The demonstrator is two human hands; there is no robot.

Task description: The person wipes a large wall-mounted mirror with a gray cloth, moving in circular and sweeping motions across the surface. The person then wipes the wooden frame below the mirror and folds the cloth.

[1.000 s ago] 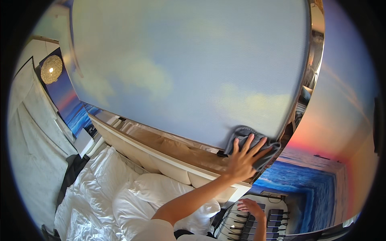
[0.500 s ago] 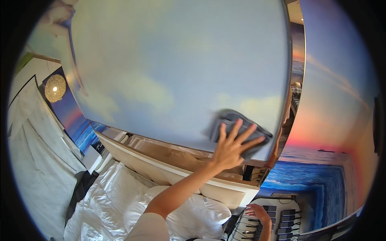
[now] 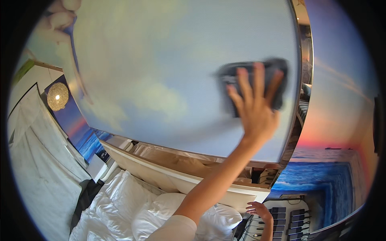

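My left hand (image 3: 259,114) lies with fingers spread over a dark grey folded cloth (image 3: 231,74), pressing it against a large panel (image 3: 169,72) painted with pale sky and soft clouds. Both hand and cloth are near the panel's right edge and slightly blurred. My left arm stretches up across the headboard (image 3: 165,178). Lower right, my right hand (image 3: 257,209) is held up with fingers apart and nothing in it. It hovers by a white tray-like surface (image 3: 303,203) carrying rows of dark flat devices with cables.
White rumpled bedding and pillows (image 3: 124,201) lie below the headboard. At left hang a pale curtain (image 3: 44,160) and a round woven lamp (image 3: 57,96), lit. A sunset-and-sea mural (image 3: 321,132) covers the right wall, beside a narrow reflective strip (image 3: 299,116) along the panel.
My left hand has slid the cloth upward and a little right over the panel. My right hand stays raised in much the same pose. The whole view has shifted slightly.
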